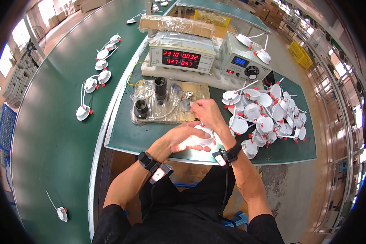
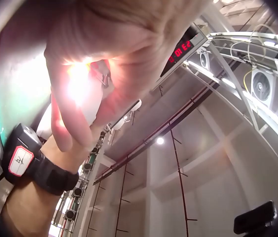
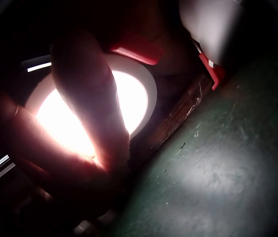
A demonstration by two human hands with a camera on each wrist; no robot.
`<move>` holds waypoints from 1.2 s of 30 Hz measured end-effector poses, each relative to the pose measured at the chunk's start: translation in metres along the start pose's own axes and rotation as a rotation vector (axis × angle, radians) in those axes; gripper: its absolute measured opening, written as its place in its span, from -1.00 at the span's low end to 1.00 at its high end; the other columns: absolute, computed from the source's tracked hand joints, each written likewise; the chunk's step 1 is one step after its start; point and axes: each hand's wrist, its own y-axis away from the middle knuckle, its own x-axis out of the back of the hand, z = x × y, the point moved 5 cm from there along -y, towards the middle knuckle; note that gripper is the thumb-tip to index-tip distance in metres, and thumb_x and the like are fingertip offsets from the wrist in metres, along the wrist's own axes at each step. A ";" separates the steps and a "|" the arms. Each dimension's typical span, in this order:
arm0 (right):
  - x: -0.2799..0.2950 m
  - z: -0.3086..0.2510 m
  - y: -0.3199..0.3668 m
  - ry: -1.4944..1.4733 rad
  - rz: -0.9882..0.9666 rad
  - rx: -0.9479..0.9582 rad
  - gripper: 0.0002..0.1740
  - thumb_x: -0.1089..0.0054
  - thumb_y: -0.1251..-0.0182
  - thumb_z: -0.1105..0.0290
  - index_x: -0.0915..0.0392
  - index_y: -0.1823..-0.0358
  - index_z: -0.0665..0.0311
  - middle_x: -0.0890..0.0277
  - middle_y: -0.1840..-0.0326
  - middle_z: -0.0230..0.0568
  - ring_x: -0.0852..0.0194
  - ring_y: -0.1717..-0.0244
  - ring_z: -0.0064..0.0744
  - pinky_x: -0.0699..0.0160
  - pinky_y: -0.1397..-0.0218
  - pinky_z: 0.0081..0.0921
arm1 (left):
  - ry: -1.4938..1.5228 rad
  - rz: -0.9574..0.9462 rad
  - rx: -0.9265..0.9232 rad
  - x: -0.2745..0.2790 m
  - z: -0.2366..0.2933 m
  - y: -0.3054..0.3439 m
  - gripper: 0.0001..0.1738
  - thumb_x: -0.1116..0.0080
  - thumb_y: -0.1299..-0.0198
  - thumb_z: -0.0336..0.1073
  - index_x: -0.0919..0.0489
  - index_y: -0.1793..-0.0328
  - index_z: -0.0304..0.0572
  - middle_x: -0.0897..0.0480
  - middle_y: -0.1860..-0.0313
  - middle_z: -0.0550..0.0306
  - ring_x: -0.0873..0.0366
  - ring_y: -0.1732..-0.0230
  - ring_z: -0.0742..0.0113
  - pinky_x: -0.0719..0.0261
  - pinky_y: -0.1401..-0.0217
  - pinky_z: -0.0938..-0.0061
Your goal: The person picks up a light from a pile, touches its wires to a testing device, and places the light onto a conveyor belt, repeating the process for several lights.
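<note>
A lit, round white LED downlight [image 1: 202, 139] with red clips is held by my left hand [image 1: 179, 137], its glow shining through the fingers. In the right wrist view, fingers [image 3: 92, 98] cross the bright face of the downlight [image 3: 135, 101]. My right hand [image 1: 209, 115] is just beyond it, fingertips pinched together over the wooden board [image 1: 187, 116], beside a small metal-topped fitting [image 1: 189, 94]. The downlight's white cable [image 1: 202, 123] runs up under this hand, and its end is hidden by the fingers. In the left wrist view the downlight [image 2: 95, 101] glares brightly.
A pile of downlights [image 1: 266, 118] lies right of my hands. Two black cylinders [image 1: 160, 89] stand on the plastic-wrapped board. Behind are a power meter [image 1: 181, 57] with red digits and a grey box with a dial [image 1: 248, 61]. More downlights [image 1: 90, 84] lie on the green belt [image 1: 61, 142].
</note>
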 end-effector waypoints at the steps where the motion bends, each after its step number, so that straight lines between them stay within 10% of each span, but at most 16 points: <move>1: 0.000 0.000 0.000 0.001 0.002 0.003 -0.60 -0.14 -0.43 0.25 -0.63 0.40 0.51 -0.40 0.67 -0.42 -0.25 0.61 -0.68 -0.23 0.55 -0.56 | 0.001 0.000 0.001 0.000 0.000 0.000 -0.52 -0.33 -0.23 -0.32 -0.50 -0.26 -0.19 -0.72 0.00 0.03 -0.78 0.11 0.14 -0.77 0.20 0.47; 36: 0.000 -0.001 0.000 0.011 0.003 0.025 -0.57 -0.15 -0.45 0.21 -0.63 0.40 0.51 -0.41 0.67 -0.39 -0.26 0.61 -0.66 -0.23 0.55 -0.54 | 0.118 -0.051 -0.023 -0.003 -0.001 0.000 -0.56 -0.27 -0.26 -0.44 -0.50 -0.27 -0.29 -0.67 -0.10 -0.02 -0.69 -0.11 0.12 -0.75 -0.18 0.14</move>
